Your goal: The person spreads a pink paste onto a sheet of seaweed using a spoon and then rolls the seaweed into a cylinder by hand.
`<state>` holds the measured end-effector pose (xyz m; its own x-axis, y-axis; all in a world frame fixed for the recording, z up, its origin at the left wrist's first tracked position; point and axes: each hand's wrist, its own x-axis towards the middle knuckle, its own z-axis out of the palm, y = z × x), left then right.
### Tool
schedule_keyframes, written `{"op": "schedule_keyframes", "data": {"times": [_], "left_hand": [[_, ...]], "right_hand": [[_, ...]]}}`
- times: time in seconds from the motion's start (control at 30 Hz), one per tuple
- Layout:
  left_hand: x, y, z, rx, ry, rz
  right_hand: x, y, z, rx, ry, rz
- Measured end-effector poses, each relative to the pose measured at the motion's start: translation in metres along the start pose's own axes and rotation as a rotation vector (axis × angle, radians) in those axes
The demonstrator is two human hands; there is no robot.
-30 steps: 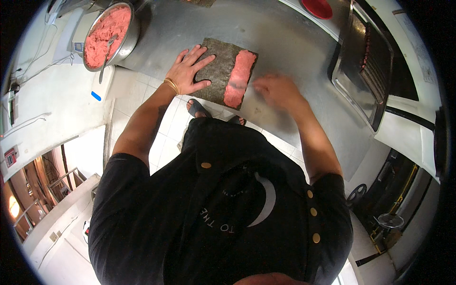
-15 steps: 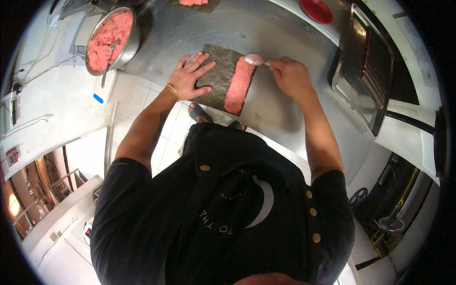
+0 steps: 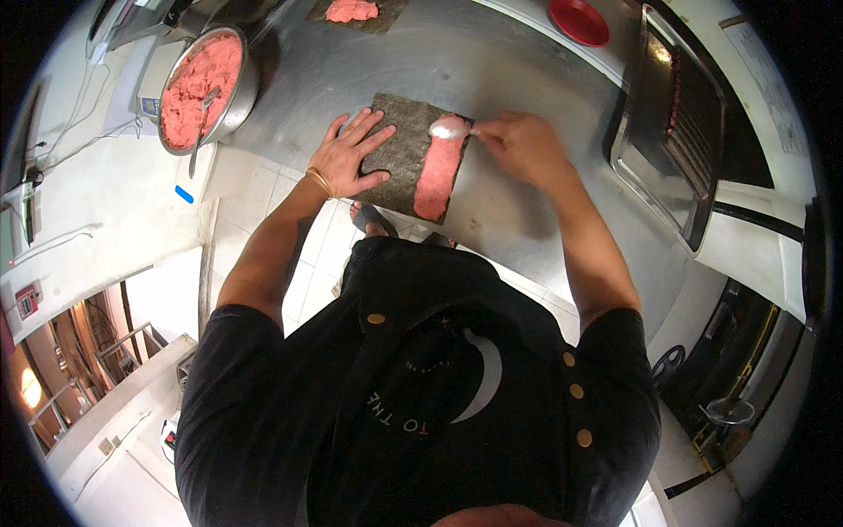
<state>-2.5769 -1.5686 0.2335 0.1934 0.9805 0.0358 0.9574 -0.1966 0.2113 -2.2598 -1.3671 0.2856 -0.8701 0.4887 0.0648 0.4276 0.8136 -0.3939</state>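
A dark nori sheet [image 3: 399,145] lies flat on the steel table in front of me. Along its right side runs a long strip of pink minced filling [image 3: 437,180]. My left hand [image 3: 349,158] rests with fingers spread on the sheet's left edge. Pinched in my right hand [image 3: 518,145] is the handle of a metal spoon [image 3: 449,128]. The spoon's bowl sits on the far end of the strip, and that hand stays just right of the sheet.
A steel bowl [image 3: 249,83] of pink mince, with another spoon [image 3: 204,123] in it, stands at the left. Farther back lies a second nori sheet [image 3: 386,18] with mince. A red plate [image 3: 580,21] and a metal tray [image 3: 654,189] are at the right.
My right hand has moved slightly left and nearer, bringing the spoon from the strip's far right corner onto its far end. My left hand stays spread on the sheet.
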Motion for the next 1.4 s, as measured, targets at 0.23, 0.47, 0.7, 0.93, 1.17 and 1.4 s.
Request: {"op": "schedule_keyframes", "data": {"times": [0.23, 0.47, 0.7, 0.93, 1.17, 1.4], "left_hand": [[0.000, 0.001, -0.001, -0.001, 0.005, 0.002], [0.000, 0.001, 0.000, -0.001, -0.001, -0.006], [0.000, -0.001, 0.002, 0.010, -0.003, 0.006], [0.000, -0.001, 0.002, 0.024, -0.006, 0.012], [0.000, -0.001, 0.003, 0.004, -0.011, 0.009], [0.002, 0.002, 0.002, 0.048, -0.055, -0.018]], "right_hand": [[0.009, 0.012, -0.011, -0.045, 0.074, 0.095], [-0.029, -0.025, 0.018, 0.138, -0.153, -0.270], [-0.014, 0.006, 0.012, 0.036, -0.029, -0.067], [-0.012, 0.012, -0.008, 0.051, -0.026, -0.069], [-0.006, 0.007, 0.003, -0.004, -0.136, -0.033], [-0.010, 0.027, -0.015, 0.142, 0.333, 0.299]]}}
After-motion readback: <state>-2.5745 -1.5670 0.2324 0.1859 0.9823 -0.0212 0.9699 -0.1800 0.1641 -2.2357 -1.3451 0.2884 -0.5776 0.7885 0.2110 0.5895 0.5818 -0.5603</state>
